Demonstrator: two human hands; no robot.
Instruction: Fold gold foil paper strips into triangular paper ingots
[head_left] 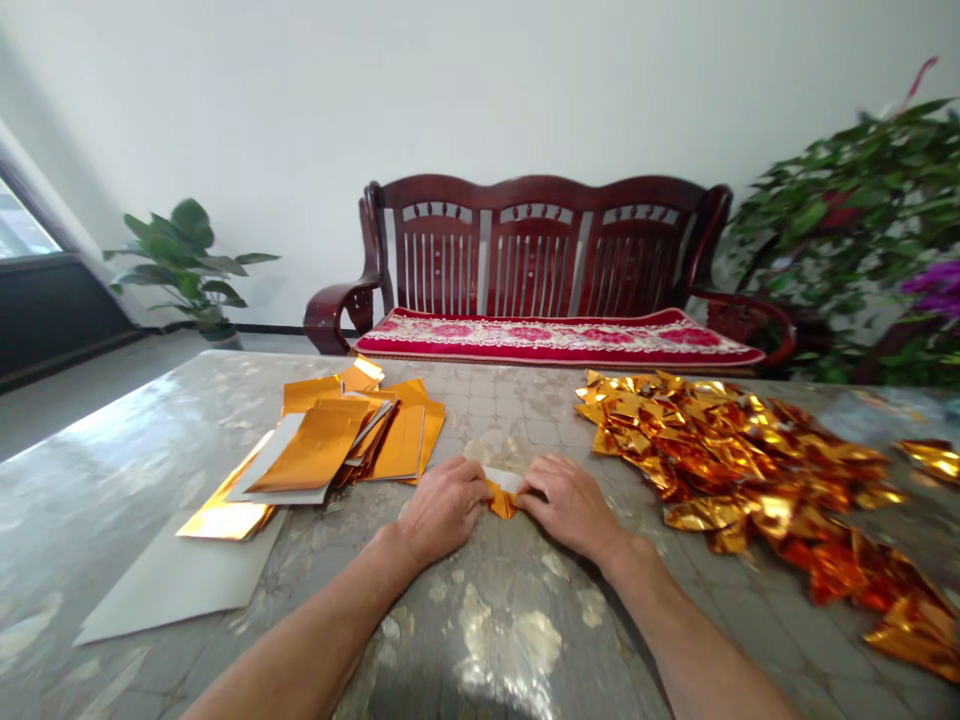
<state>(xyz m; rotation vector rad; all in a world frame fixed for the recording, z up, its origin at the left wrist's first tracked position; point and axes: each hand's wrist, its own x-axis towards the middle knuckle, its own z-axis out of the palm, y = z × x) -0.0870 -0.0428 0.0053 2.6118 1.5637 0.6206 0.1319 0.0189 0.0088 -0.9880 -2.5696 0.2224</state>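
Between my two hands, on the table, lies a partly folded sheet of gold foil paper [502,500], its pale back showing along the far edge. My left hand [448,505] pinches its left end with thumb and fingers. Its right end is gripped by my right hand [568,503], fingers closed on it. Left of my left hand is a loose stack of flat gold foil sheets [319,445], some with the white side up. To the right of my right hand spreads a heap of folded gold foil pieces [720,455].
A patterned, glossy cover lies over the table [495,610]. A pale sheet [187,580] lies under the stack's near side. Clear plastic [881,415] sits at the right. Beyond the table stand a dark red wooden bench [532,250] and potted plants [195,262].
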